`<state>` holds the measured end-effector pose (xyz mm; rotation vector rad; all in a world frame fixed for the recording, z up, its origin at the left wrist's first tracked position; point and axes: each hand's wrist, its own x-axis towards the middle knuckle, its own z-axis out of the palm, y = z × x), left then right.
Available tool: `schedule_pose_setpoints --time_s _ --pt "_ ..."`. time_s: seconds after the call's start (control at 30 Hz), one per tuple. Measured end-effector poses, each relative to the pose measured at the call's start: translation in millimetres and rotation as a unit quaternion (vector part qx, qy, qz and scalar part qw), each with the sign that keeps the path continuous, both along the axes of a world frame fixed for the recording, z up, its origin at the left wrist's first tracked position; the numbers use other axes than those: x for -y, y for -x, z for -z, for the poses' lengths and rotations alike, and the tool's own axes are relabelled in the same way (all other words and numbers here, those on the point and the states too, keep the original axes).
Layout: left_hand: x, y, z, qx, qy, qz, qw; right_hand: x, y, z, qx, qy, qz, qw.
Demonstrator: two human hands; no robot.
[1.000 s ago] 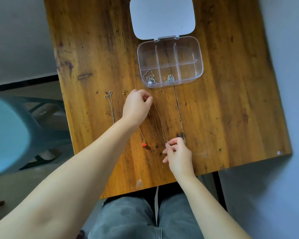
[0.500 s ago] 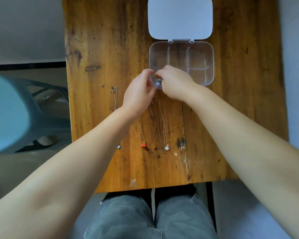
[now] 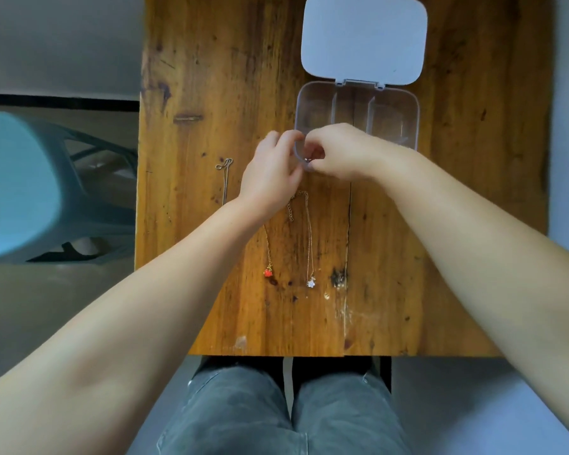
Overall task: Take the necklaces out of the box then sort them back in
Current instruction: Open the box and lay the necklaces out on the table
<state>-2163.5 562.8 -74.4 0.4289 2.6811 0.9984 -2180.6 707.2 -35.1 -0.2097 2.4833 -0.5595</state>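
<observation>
While both hands meet at the near left corner of the clear box, three necklaces lie on the tabletop.

The left hand is curled with fingertips at the box wall; the right hand pinches over that corner compartment, though what either holds I cannot tell. Its white lid lies open toward the far edge. A silver necklace lies left, the red-pendant necklace and white-pendant necklace nearer the front edge.
</observation>
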Motion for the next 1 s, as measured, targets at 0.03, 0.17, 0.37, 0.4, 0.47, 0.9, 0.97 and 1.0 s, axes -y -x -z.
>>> schedule_pose_setpoints --time_s 0.03,0.17,0.37,0.4,0.47,0.9,0.97,1.0 --pt "-2 -1 -4 -0.02 0.009 0.01 1.0 -3 -7 -5 -0.024 0.024 0.025 0.999" --pt "-16 -8 -30 0.001 -0.101 0.076 0.992 -21 -38 -38 -0.074 0.188 0.159 0.966" --pt "-33 -19 -54 0.144 -0.176 0.103 0.968 -79 -107 -63 -0.137 0.3 0.344 0.879" --pt "-34 -19 -54 0.168 -0.181 0.105 0.963 -88 -120 -61 -0.134 0.306 0.377 0.864" --pt "-34 -17 -50 0.234 -0.19 0.085 0.95 -100 -147 -52 -0.127 0.318 0.427 0.837" --pt "-90 -43 3 0.235 -0.064 -0.08 0.966 -36 -258 34 -0.135 0.148 0.31 0.929" --pt "-97 -52 7 0.153 0.0 -0.012 0.988 -34 -263 48 -0.126 0.12 0.291 0.941" --pt "-99 -56 10 0.113 0.024 0.018 0.993 -35 -263 53 -0.13 0.109 0.281 0.945"
